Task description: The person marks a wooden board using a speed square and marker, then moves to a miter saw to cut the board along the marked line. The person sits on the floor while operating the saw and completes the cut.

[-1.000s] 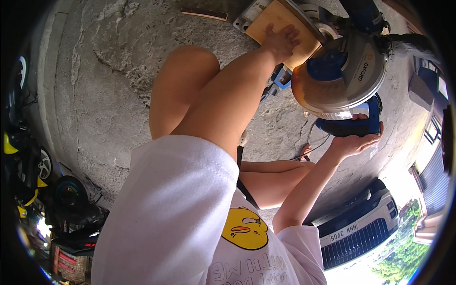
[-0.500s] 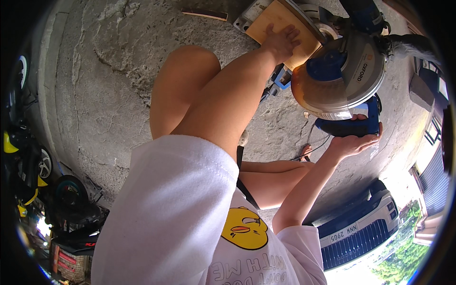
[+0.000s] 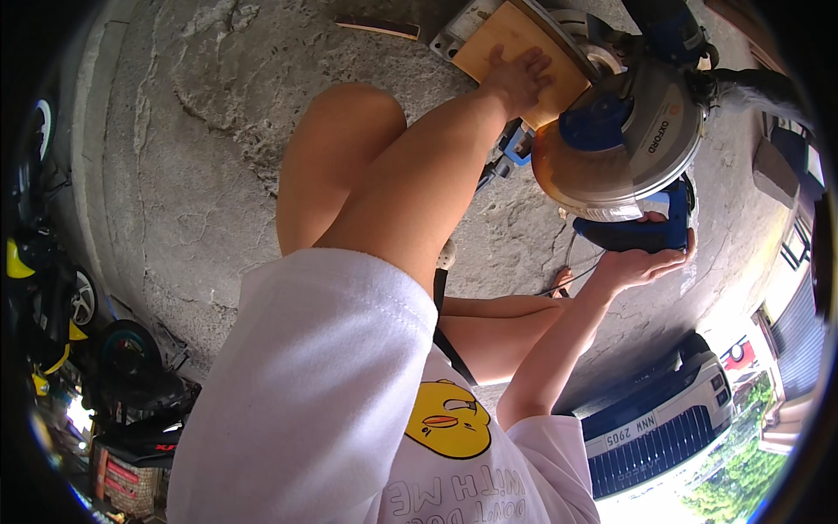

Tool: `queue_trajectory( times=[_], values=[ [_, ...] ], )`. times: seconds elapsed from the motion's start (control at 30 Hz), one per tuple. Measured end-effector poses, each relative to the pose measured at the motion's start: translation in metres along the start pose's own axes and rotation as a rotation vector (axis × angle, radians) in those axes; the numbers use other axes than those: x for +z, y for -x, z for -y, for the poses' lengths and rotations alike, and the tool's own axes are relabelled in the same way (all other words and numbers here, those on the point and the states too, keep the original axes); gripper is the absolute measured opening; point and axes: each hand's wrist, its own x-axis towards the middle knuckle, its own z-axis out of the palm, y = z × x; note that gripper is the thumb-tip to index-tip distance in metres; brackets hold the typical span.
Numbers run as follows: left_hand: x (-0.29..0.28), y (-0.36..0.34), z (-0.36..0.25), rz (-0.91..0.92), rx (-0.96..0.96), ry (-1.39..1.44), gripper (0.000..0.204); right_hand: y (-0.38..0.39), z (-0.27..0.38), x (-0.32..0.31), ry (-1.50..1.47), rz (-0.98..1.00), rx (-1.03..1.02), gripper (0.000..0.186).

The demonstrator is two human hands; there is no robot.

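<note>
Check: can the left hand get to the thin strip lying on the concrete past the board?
Probably yes. The left hand lies flat on the board, and the strip sits on bare concrete just past it, with nothing between. The saw is off to the other side.

— We see a rough grey concrete floor [image 3: 192,175], cracked and patched, in hard sunlight.

— And we make out a parked car [image 3: 672,419] at the lower right (only its grille and plate end show), with green foliage [image 3: 733,489] beyond it.

— At the left edge we find small ride-on toys [image 3: 52,297] with black wheels, half in shadow, and a building front [image 3: 799,262] at the right.
</note>
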Motion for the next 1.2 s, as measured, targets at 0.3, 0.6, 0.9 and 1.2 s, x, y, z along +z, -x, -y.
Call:
queue_trajectory(
  times=[0.3, 0.6, 0.9, 1.2],
  values=[
    [0.005, 0.000, 0.002, -0.029, -0.006, -0.014, 0.053, 0.006, -0.005, 0.002, 0.044, -0.009, -0.006, 0.048],
    [0.003, 0.002, 0.001, -0.036, -0.003, -0.039, 0.052, 0.005, -0.008, 0.000, 0.007, -0.016, -0.013, 0.049],
    [0.007, -0.001, 0.001, -0.043, 0.004, -0.035, 0.053, 0.003, -0.012, -0.003, -0.001, -0.021, -0.017, 0.050],
    [0.007, -0.002, 0.001, -0.028, 0.009, -0.050, 0.055, 0.004, -0.011, -0.002, 0.013, -0.010, -0.019, 0.050]
  ],
)
